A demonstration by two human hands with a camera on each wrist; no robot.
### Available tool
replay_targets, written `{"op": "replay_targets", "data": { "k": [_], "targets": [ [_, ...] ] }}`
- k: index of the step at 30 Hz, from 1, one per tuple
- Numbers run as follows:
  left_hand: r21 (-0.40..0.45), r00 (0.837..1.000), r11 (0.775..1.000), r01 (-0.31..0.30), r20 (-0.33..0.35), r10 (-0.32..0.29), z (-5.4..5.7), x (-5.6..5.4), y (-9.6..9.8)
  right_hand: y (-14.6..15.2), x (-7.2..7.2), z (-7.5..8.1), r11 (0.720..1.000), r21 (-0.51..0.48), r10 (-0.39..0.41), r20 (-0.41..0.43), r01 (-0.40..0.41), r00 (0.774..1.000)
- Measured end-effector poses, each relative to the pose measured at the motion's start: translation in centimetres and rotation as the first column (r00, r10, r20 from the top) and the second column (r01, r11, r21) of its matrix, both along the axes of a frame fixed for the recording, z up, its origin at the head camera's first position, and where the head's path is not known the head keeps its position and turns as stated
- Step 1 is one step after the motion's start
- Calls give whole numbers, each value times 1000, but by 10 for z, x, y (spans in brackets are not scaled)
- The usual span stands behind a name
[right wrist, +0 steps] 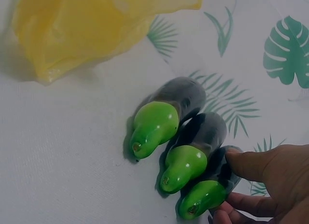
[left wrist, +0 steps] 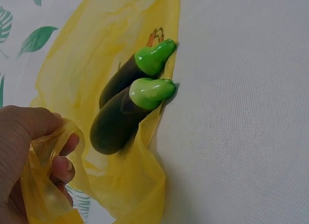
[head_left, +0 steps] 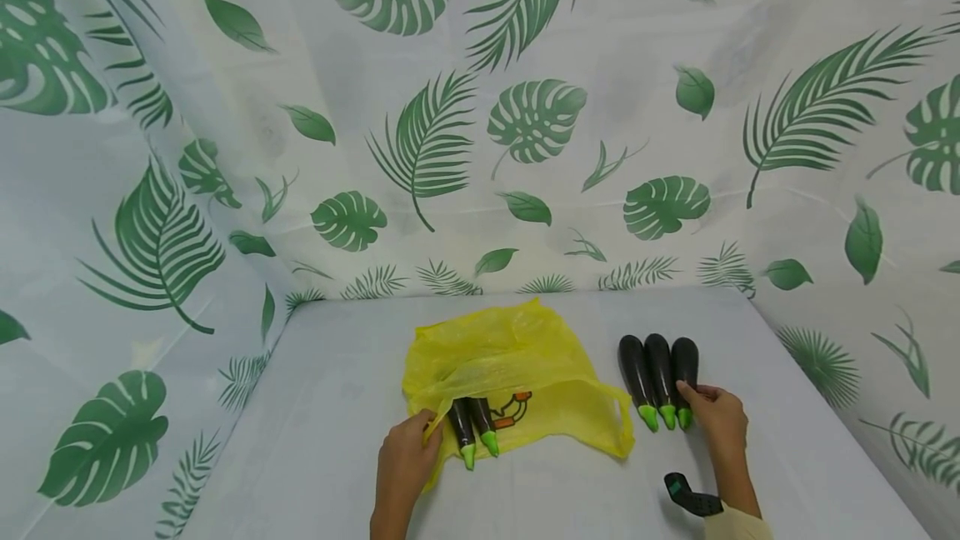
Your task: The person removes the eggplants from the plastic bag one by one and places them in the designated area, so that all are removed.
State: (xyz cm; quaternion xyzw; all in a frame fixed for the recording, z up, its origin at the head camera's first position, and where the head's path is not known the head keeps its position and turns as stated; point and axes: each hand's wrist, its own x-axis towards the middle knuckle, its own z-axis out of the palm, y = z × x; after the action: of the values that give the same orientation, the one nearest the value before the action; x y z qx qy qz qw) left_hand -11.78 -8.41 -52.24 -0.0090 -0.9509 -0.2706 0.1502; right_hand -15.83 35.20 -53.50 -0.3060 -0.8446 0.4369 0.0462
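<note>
A yellow plastic bag (head_left: 510, 357) lies on the table with its mouth toward me. My left hand (head_left: 408, 458) grips the bag's left edge, the thin plastic bunched between thumb and curled fingers in the left wrist view. Two dark eggplants with green caps (left wrist: 116, 127) lie in the mouth of the bag, caps outward, their far ends hidden under the film. On the right, three more eggplants (head_left: 657, 373) lie side by side, green caps toward me. My right hand (head_left: 722, 419) holds the rightmost eggplant (right wrist: 210, 192), thumb on top and fingers along its outer side.
The white table (head_left: 315, 407) meets a leaf-printed cloth backdrop (head_left: 585, 248) at the back and sides. A black wrist device (head_left: 693, 502) sits by my right wrist, next to a pale sleeve (head_left: 738, 523). The bag's right handle (head_left: 624, 432) spreads toward the three eggplants.
</note>
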Motion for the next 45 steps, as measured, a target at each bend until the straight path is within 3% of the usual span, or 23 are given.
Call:
{"op": "replay_targets", "data": {
  "k": [31,37,45],
  "targets": [
    [4,1000,1000,-12,17,12,1,6,0,-1,6,-2,1000,-11,-2,8,2,1000],
    [-5,1000,1000,-5,-6,5,3,3,-1,0,3,-4,999,-24,-47,-40,46,998],
    [-5,1000,1000,-4,14,4,4,1,-2,2,4,-3,991,-37,-133,-102,130,986]
  ]
}}
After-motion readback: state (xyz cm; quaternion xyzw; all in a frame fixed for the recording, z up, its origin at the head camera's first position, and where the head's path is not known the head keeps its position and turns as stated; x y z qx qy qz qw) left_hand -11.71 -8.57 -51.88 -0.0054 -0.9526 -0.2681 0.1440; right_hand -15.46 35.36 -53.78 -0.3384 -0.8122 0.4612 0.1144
